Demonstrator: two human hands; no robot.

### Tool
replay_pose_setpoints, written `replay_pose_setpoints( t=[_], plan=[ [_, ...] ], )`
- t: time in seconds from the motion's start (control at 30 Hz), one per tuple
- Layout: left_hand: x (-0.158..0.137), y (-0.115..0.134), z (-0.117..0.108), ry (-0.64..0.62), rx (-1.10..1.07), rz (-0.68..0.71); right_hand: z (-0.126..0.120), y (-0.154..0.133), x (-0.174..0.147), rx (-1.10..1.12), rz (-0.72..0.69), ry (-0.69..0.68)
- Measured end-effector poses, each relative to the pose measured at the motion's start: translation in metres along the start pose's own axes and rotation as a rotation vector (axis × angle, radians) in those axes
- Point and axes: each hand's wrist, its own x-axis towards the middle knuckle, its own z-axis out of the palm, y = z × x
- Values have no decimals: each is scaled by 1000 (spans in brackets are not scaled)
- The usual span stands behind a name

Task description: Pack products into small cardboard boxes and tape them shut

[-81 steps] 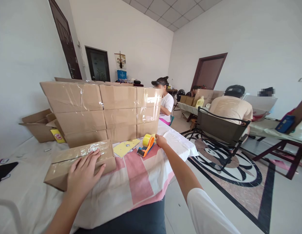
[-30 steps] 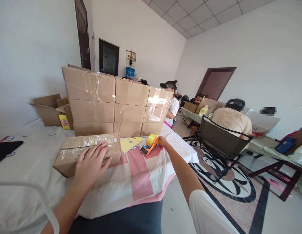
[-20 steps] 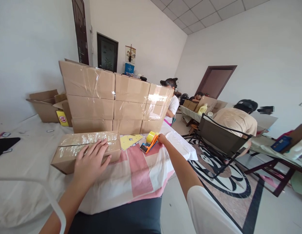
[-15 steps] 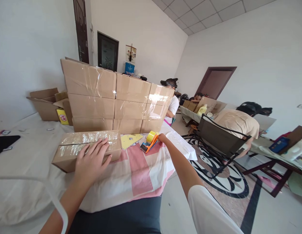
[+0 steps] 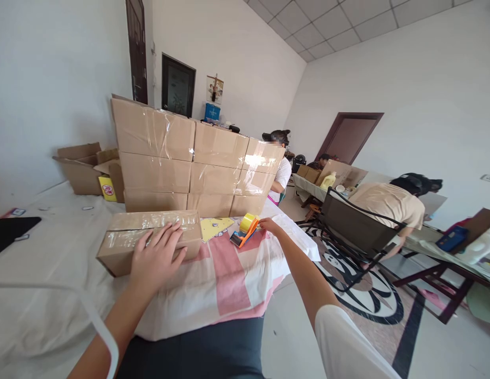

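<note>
My left hand lies flat, fingers spread, on top of a closed cardboard box sealed with shiny clear tape. The box rests on the cloth-covered table in front of me. To its right, a tape dispenser with an orange and blue body and a yellow-looking roll sits on the cloth. My right hand is stretched out at the dispenser's right side. Its fingers look loosely extended beside the orange frame, not wrapped around it; whether they touch it is hard to see.
A wall of stacked taped cartons stands behind the box. Open cartons are at the left, near a black item. A white curved bar crosses the lower left. One person sits behind the stack; another bends beside a chair.
The view has shifted slightly, moving the box and stack rightward in the picture. My right hand has drawn a little away from the tape dispenser. My left hand stays on the box.
</note>
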Motion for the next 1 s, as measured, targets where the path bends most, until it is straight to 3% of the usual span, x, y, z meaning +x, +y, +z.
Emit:
replay_pose_setpoints(
  t=[0.13,0.3,0.47,0.57,0.73,0.9,1.0],
  plan=[
    [0,0,0,0,-6,-2,-1,9,-4,155,3,-8],
    [1,1,-2,-11,-3,-7,-8,12,-17,346,-69,107],
    [8,-7,-4,-48,6,7,-14,-2,-46,533,-161,273],
    [16,-13,-5,-94,9,-14,-6,-21,-71,634,-198,399],
    [22,-14,-8,-145,33,-55,53,-78,-105,832,-191,535],
    [20,-10,-19,-173,34,-71,137,-152,-114,1077,-123,442],
    [20,-10,-25,-214,21,-69,170,-183,-117,1183,-105,418]
  ],
)
